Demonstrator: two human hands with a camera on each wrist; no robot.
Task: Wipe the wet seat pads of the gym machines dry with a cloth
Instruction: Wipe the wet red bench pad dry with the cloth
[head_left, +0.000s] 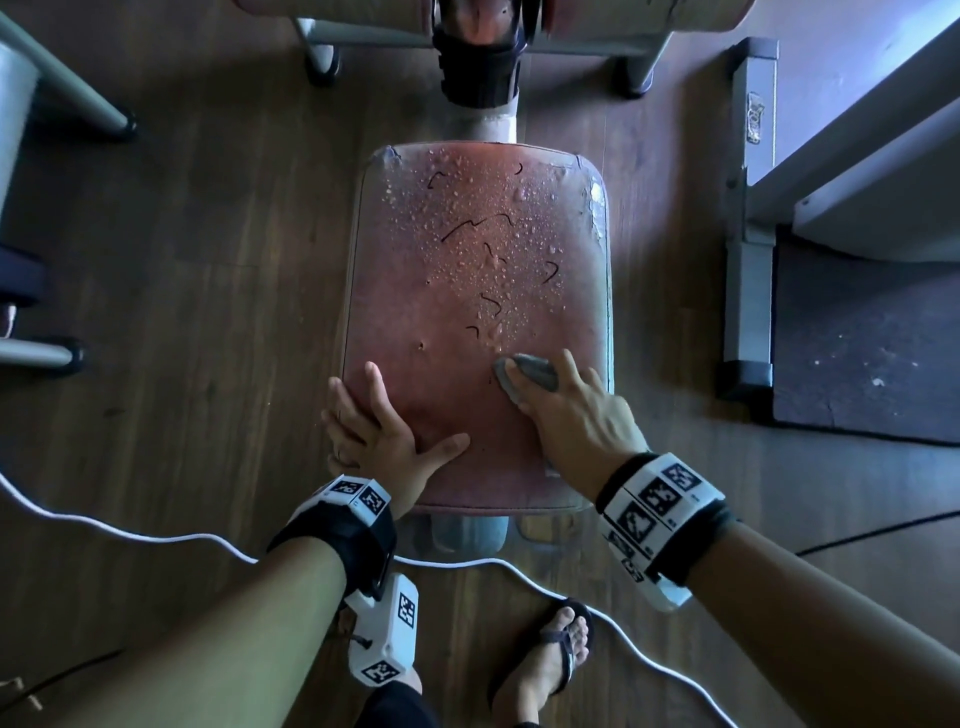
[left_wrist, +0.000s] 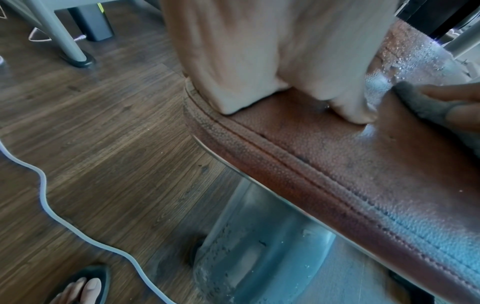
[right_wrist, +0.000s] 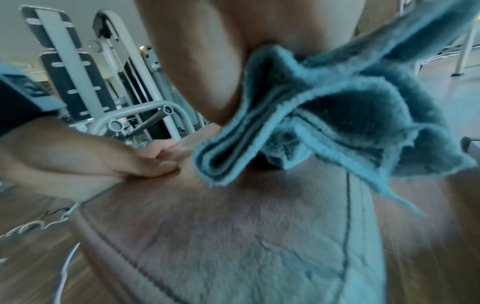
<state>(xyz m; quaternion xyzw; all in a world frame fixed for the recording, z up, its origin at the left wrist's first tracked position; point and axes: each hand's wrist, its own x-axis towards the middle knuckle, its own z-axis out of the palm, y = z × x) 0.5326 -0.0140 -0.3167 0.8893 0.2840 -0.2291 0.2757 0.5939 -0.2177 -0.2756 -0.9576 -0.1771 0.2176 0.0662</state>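
a person's right hand (head_left: 571, 410) clutches a bunched grey cloth (head_left: 527, 375) and presses it onto the near right part of a reddish-brown seat pad (head_left: 452, 291), while the left hand (head_left: 382, 436), fingers spread flat and gripping nothing, braces on the pad's near left corner, the two hands apart. the job looks partly done: the near strip of the pad and its left side appear matte and free of beads, but water droplets (head_left: 498, 234) still stud the middle and far end, thickest toward the far right, so most of the wiping seems left. the pad is a rounded rectangle of pebbled vinyl with a stitched double seam, dark cracks scoring its top; the cloth is fuzzy, folded terry. a white cable (head_left: 156, 535) snakes over the wood-look floor (head_left: 208, 286) beside a sandalled foot (head_left: 556, 649).
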